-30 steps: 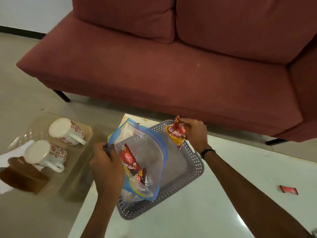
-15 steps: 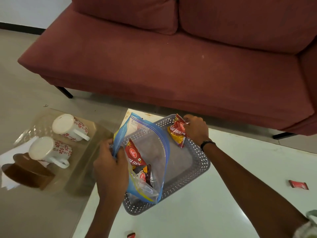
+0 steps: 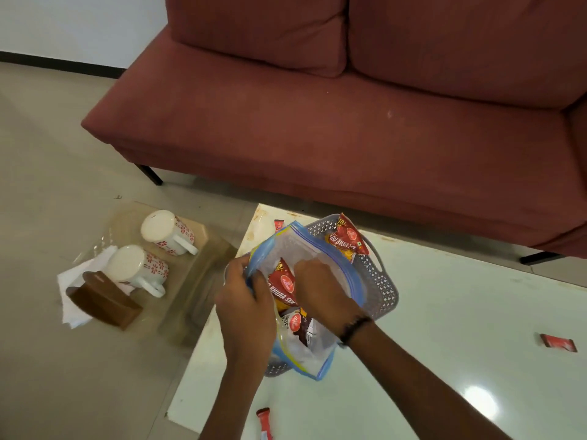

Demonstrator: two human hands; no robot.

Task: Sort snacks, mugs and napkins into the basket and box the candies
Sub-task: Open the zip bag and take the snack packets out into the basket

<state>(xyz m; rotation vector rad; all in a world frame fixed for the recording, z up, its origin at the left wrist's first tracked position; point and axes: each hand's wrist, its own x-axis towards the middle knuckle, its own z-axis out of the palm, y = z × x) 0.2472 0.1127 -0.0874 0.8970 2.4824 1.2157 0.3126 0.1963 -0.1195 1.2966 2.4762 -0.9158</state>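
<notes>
**Hands at the zip bag over the basket**

At lower centre, a red candy [image 3: 264, 422] lay on the white table [image 3: 444, 328]. The left hand [image 3: 246, 308] gripped the zip bag [image 3: 305, 360] rim; the right hand [image 3: 324, 292] reached inside among snack packets [image 3: 282, 285], grasp hidden. Behind, one packet [image 3: 347, 241] lay in the grey basket [image 3: 386, 287]. Two mugs [image 3: 136, 268] stood at left.

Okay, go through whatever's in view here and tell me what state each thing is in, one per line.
Zip bag: open, held over basket.
Left hand: grips bag rim.
Right hand: reaching inside bag; grip hidden.
Basket: holds one snack packet.
Bag packets: still inside bag.
Mugs: on their sides, on glass table.
Candies: loose on white table.
</notes>
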